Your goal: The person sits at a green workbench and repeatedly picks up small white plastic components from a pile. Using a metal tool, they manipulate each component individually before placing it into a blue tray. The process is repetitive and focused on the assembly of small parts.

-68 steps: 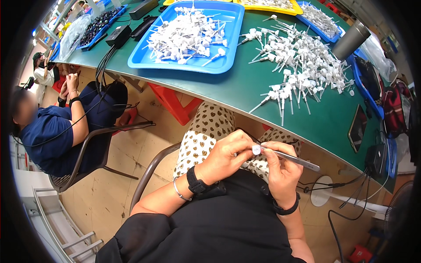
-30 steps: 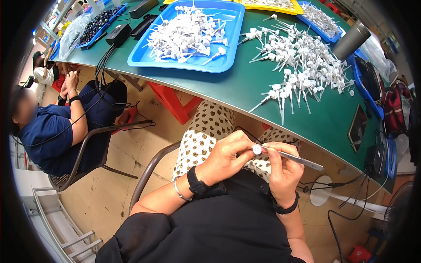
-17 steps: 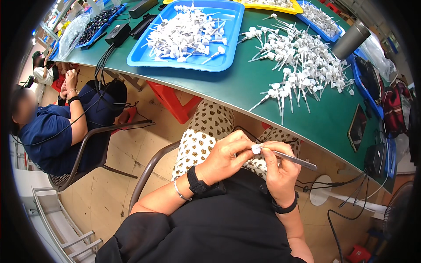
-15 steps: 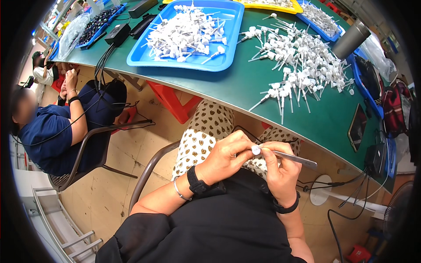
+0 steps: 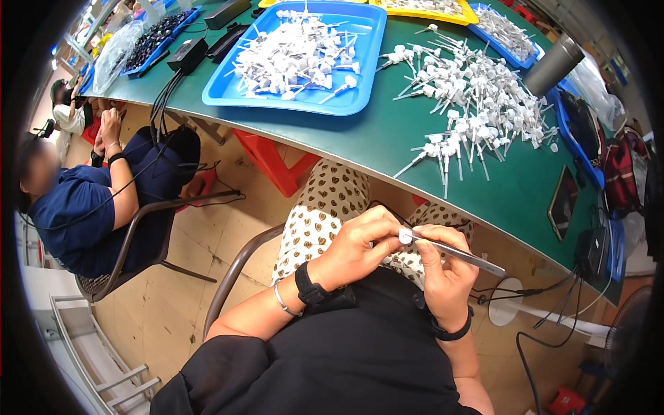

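Note:
Over my lap, my left hand (image 5: pixel 366 238) is closed, its fingertips pinching a small white round plastic part (image 5: pixel 405 236). My right hand (image 5: pixel 446 266) grips a pair of metal tweezers (image 5: pixel 477 260). The tip end of the tweezers meets the white part, while the back end sticks out to the right past my hand. My fingers hide the far side of the part and the exact tips. Similar white pump heads with thin clear tubes lie in a loose pile (image 5: pixel 477 97) on the green table (image 5: pixel 325 131) in front of me.
A blue tray (image 5: pixel 290 104) full of white pump heads stands left of the pile. A dark metal cylinder (image 5: pixel 553 66) and a phone (image 5: pixel 564 200) are on the right. Another person (image 5: pixel 104 200) sits at my left; cables (image 5: pixel 159 104) hang off the table edge.
The tweezers' back end has swung slightly down and to the right, and the white part has turned a little between my fingers. My left hand stays in nearly the same place.

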Demonstrator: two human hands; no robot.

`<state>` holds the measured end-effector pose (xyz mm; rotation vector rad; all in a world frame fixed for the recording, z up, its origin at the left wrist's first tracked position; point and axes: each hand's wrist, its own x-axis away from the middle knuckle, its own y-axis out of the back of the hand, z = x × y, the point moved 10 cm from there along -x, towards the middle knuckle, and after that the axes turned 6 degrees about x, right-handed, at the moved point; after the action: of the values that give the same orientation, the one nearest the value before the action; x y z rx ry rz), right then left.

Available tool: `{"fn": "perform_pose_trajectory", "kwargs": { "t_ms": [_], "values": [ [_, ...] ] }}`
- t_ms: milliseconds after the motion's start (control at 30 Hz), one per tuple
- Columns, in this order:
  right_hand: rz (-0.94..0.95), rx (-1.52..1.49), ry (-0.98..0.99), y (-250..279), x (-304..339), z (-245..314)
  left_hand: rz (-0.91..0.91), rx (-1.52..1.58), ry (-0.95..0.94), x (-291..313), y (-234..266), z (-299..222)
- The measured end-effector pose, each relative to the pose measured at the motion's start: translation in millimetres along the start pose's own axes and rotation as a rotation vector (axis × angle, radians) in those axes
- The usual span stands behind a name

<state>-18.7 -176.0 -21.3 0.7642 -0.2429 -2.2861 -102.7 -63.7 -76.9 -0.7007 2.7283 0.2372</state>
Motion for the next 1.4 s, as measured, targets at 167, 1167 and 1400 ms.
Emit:
{"fn": "perform_pose_trajectory", "kwargs": {
  "t_ms": [167,1167,1400],
  "values": [
    [0.007,-0.058,-0.054,-3.2,2.2,-8.5,-0.006,-0.014,-0.009,-0.2,0.6,-2.1],
    [0.004,-0.011,-0.02,-4.2,0.2,-7.8,0.021,0.017,0.044,-0.1,-2.9,2.1],
    [0.089,0.182,0.157,-11.6,-4.9,14.4,0.029,-0.006,0.029,2.1,-2.7,4.4]
  ]
}}
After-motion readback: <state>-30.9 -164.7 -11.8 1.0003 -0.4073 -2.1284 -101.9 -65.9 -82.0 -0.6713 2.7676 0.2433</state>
